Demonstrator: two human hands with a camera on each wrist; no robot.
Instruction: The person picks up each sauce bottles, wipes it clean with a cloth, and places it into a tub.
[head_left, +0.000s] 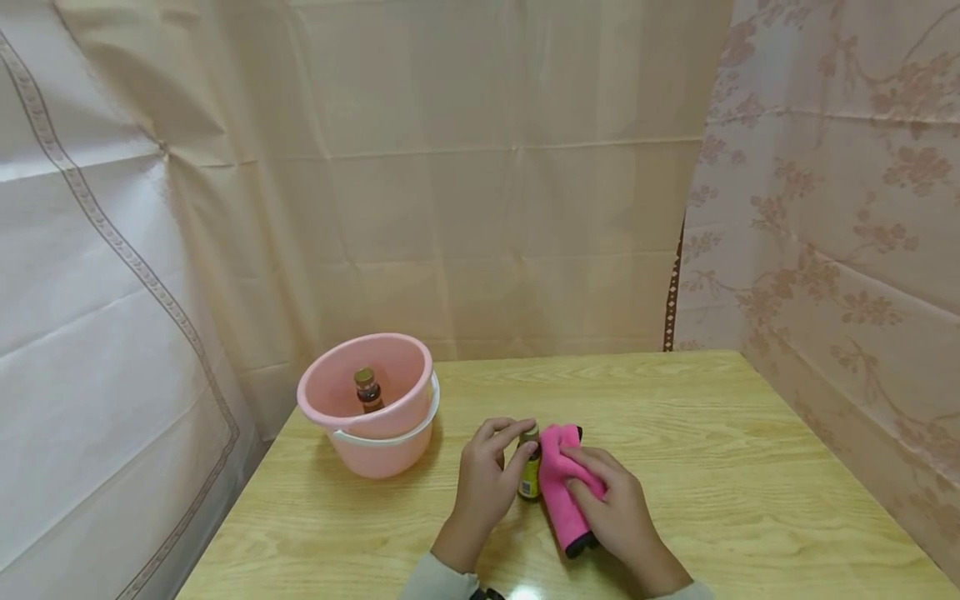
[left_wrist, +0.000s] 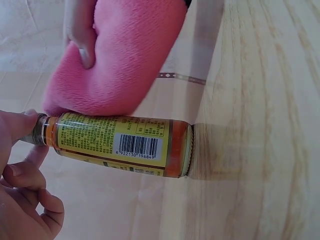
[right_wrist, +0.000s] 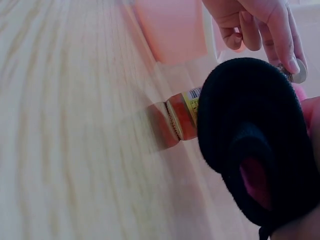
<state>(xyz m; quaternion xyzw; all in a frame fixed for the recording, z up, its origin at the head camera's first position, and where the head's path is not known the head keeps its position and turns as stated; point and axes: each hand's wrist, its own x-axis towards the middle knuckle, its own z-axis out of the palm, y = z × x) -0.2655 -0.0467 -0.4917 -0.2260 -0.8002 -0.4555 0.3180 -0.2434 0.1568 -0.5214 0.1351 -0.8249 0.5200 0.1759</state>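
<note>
One small glass bottle (head_left: pixel 529 482) with a yellow label (left_wrist: pixel 97 137) stands upright on the wood-look table (head_left: pixel 720 467). Your left hand (head_left: pixel 487 471) pinches its cap (head_left: pixel 531 434) between thumb and finger, so the grip is nearly closed there. Your right hand (head_left: pixel 618 508) holds a folded pink cloth (head_left: pixel 558 492), with the fingers and thumb bunching it up. The cloth rests against the bottle's side.

The left wrist view lets you see a barcode (left_wrist: pixel 137 146) and rows of tiny print, which are too small to read from your head. It also shows orange-red through the glass near the bottom. The right wrist view shows you the cloth's black end (right_wrist: pixel 250 100), which curls round with a bit of pink inside, and it hides much of the bottle.

The bottle sits below your left fingertips and just left of your right hand. Farther off to your left is a pink bucket (head_left: pixel 382 460) with a white handle (head_left: pixel 397 438). Only the head view shows the brown bottle (head_left: pixel 368 392) inside it. A tan curtain (head_left: pixel 480 208) hangs behind the table.
</note>
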